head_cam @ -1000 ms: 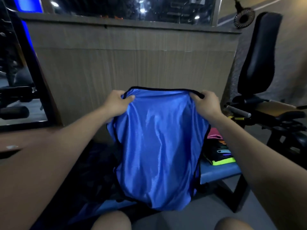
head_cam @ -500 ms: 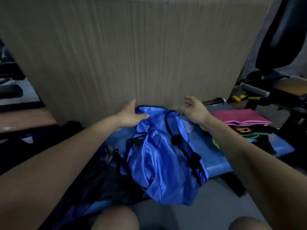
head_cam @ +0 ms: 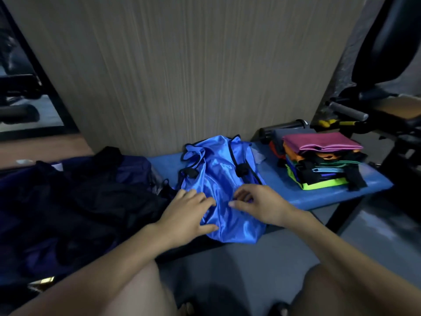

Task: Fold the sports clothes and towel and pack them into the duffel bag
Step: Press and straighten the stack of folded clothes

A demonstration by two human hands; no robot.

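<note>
Knees: two bare knees [head_cam: 136, 290] at the bottom of the view, over grey floor [head_cam: 239, 270].
Left hand: left hand [head_cam: 184, 215] lies palm down on the near left part of the blue garment, fingers [head_cam: 200, 199] spread and fairly straight, pressing the cloth flat; holds nothing.
Right hand: right hand [head_cam: 259, 206] rests on the near right part of the same garment, thumb stretched toward the left hand, fingers curled down into the cloth; whether they pinch a fold, cannot tell.
Blue garment: shiny blue garment with black trim [head_cam: 218, 179], crumpled, lying across the middle of the counter, its near end hanging over the front edge, its far end close to the back edge.
Counter: blue padded counter [head_cam: 284, 190] on a dark frame, running left to right.
Duffel bag: dark duffel bag [head_cam: 75, 201], navy and black, slumped at the left end of the counter, just beside the blue garment.
Folded stack: stack of folded clothes [head_cam: 319, 167] at the right end of the counter, well apart from the hands; neon yellow-green piece at the bottom, pink folded piece [head_cam: 321, 142] on top.
Back wall: wood-grain panel [head_cam: 182, 76] rising behind the back edge.
Far right: black gym machine [head_cam: 387, 65], blurred.
</note>
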